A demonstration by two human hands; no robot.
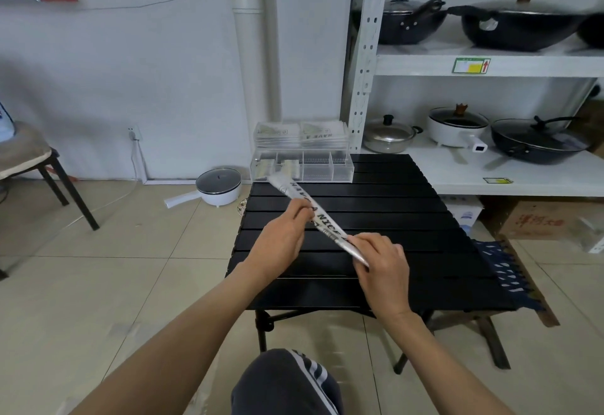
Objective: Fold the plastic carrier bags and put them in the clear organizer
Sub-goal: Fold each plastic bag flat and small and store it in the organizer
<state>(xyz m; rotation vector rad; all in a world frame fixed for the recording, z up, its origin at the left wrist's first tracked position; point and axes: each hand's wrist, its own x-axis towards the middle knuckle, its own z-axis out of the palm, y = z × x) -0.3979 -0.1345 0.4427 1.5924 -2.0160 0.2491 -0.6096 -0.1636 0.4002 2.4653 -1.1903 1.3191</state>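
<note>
The right hand (380, 259) grips the near end of a carrier bag (318, 220) already folded into a long narrow strip, fingers curled over it. The left hand (282, 240) pinches the same strip near its middle, thumb and fingertips closed on its edge. The strip's long axis runs diagonally, from the right hand at the near right up and away to the far left, held above the black slatted table (408, 218). Its free far end points at the clear organizer (340, 169) standing at the table's far edge and overlaps its front wall in this view; whether they touch I cannot tell. The left hand is nearer the organizer. I judge the next fold shortens the strip along that axis. Two left compartments already seem to hold folded bags; those to the right look free. Behind the organizer lies a stack of flat bags (300, 135). Nothing stands between hands and organizer.
</note>
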